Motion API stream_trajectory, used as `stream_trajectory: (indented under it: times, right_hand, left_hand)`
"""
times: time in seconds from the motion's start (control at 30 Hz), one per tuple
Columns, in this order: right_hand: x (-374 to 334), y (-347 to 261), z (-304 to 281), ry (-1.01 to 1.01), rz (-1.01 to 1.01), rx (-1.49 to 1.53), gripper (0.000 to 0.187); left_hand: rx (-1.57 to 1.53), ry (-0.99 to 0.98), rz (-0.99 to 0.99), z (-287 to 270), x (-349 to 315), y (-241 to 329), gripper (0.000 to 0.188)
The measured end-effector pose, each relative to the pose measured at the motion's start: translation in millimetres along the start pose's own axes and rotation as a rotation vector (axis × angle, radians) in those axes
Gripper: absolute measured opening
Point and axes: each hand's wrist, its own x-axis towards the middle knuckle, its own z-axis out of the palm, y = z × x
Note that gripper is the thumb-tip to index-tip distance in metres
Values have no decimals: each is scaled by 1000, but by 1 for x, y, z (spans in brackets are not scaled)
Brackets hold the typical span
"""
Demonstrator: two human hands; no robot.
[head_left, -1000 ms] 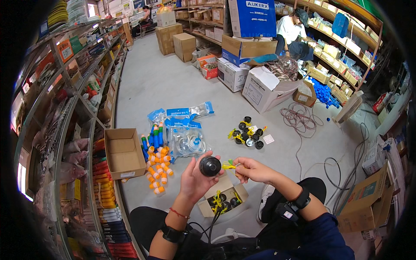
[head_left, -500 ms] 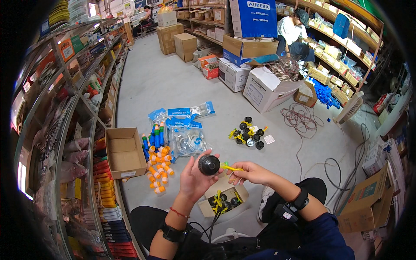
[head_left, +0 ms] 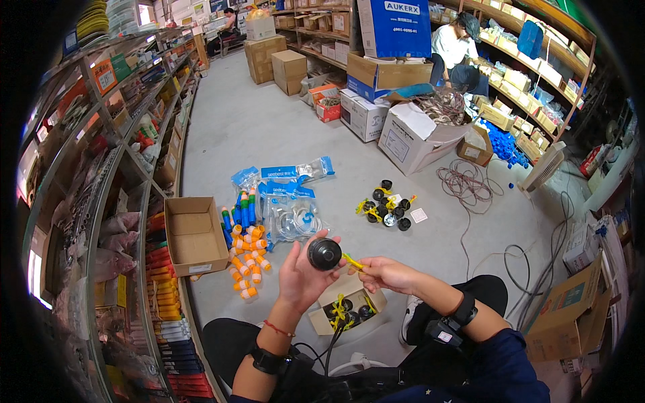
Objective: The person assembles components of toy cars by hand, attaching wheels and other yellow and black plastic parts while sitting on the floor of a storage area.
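My left hand (head_left: 295, 281) is wrapped round a black, round, dome-shaped part (head_left: 324, 254), its smooth ringed face turned up. From the right side of this part runs a thin yellow strip (head_left: 352, 262). Its outer end is pinched between the fingers of my right hand (head_left: 384, 275). Below the hands, between my legs, an open small carton (head_left: 319, 324) holds several similar black parts with yellow strips. More black parts (head_left: 388, 213) with yellow strips lie in a loose group on the floor ahead, next to a small white card (head_left: 418, 215).
Left of my hands lie orange-and-white fittings (head_left: 252, 260), blue-green tubes (head_left: 245, 207), bagged hoses (head_left: 293, 215) and an open brown box (head_left: 195, 236). Shelving (head_left: 121, 151) lines the left. Cables (head_left: 468, 183), cartons (head_left: 420, 143) and a fan (head_left: 543, 167) stand right. Two people sit farther back.
My right hand has shifted slightly down, still pinching the yellow strip, which now slants more steeply. My left hand keeps the black part in nearly the same place.
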Motion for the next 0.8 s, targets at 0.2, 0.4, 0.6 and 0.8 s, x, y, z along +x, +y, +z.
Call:
stream_trajectory:
  times: [0.2, 0.4, 0.6, 0.8]
  right_hand:
    - [-2, -6, 6, 73, -39, -251, 21]
    - [-4, -2, -2, 227, -296, -821, 22]
    - [-9, -6, 6, 338, -421, -1504, 18]
    - [-17, -10, 7, 325, -569, -1633, 13]
  left_hand:
    - [-9, 20, -13, 2, 0, 0, 47]
    - [-14, 2, -20, 0, 4, 0, 47]
    - [601, 117, -220, -10, -1, -4, 37]
    - [741, 187, -306, -11, 11, -27, 30]
